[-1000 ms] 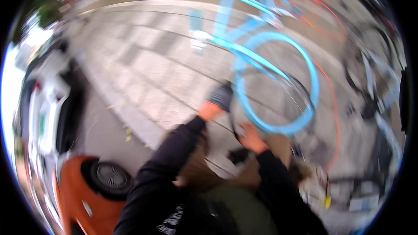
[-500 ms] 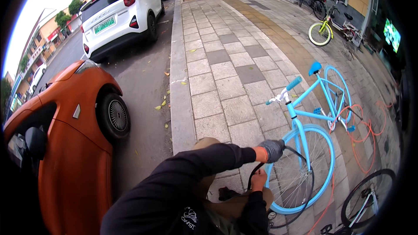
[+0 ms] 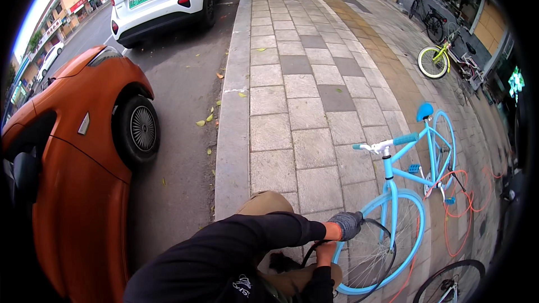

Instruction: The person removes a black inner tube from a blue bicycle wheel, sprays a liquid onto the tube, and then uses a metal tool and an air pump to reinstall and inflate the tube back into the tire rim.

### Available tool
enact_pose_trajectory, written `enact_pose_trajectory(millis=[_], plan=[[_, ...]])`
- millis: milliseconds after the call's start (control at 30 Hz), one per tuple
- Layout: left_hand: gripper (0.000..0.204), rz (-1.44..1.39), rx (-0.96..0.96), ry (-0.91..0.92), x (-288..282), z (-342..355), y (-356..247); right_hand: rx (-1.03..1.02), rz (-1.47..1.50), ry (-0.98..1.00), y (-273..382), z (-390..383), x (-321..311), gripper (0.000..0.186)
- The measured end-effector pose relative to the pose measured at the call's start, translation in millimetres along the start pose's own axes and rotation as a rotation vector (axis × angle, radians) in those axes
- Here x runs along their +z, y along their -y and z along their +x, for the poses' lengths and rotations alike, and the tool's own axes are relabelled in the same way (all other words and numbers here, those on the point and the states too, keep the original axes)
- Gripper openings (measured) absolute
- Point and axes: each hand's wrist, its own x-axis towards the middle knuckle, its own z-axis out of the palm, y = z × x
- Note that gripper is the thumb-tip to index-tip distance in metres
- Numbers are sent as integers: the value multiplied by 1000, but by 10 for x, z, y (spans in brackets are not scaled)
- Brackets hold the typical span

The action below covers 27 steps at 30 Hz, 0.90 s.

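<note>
My left hand (image 3: 347, 225), in a grey glove, reaches across to the right and is closed around a thin black rubber loop (image 3: 393, 251), which looks like a bicycle inner tube. The loop hangs in front of the front wheel (image 3: 422, 230) of a light blue bicycle (image 3: 414, 175). My right hand (image 3: 325, 252) looks bare and sits just below the left wrist. Its fingers are curled by the loop's near side, partly hidden by the left arm. The bicycle stands upright, with white handlebars and a blue saddle.
An orange-red air hose (image 3: 470, 213) lies tangled beside the bicycle. A loose wheel with a black tyre (image 3: 449, 280) is at the lower right. An orange car (image 3: 84, 191) and a white car (image 3: 168, 11) stand beyond the kerb (image 3: 233, 134). Other bicycles (image 3: 435, 62) stand by the shopfront.
The view has shifted, so the scene sits differently in it. My left hand stays on the black inner tube; my right hand now appears tucked closer under the left wrist.
</note>
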Motion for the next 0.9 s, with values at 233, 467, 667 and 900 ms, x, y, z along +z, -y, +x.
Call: enact_pose_trajectory(millis=[233, 467, 667, 900], plan=[[30, -14, 19, -10, -236, 119, 219, 323, 166, 0, 430, 142, -62, 15], [29, -169, 1, -81, -247, 494, 451, 259, -102, 169, 732, 623, -559, 24], [31, -230, -153, -48, -145, 1030, 803, 114, -370, -144, 899, 728, -953, 42], [35, -117, 21, 86, 771, 1556, 1189, 600, -23, 355, 2040, -81, -746, 57]])
